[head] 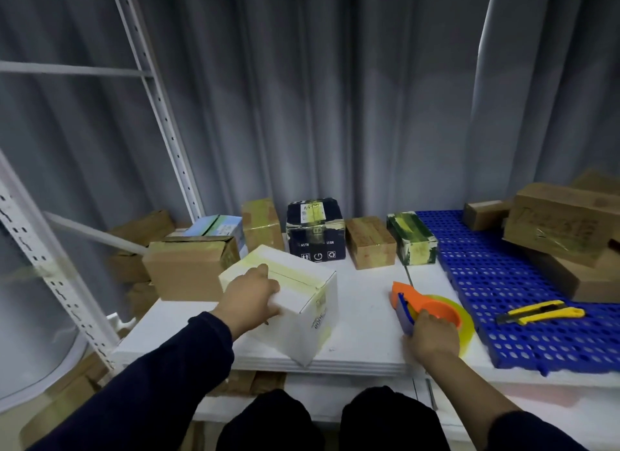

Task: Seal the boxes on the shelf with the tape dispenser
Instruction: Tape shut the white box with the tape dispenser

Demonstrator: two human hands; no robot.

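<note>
yellow utility knife (540, 313) lying flat on blue perforated mat (496, 276), off to my right | grey curtain (335, 98) hanging straight ahead of me

My left arm reaches forward in a dark sleeve, and my left hand (252, 294) grips the near top edge of the white box (295, 333), fingers curled over it. My right hand (432, 338) is out to the right, fingers wrapped round the tape dispenser (423, 299)
</note>
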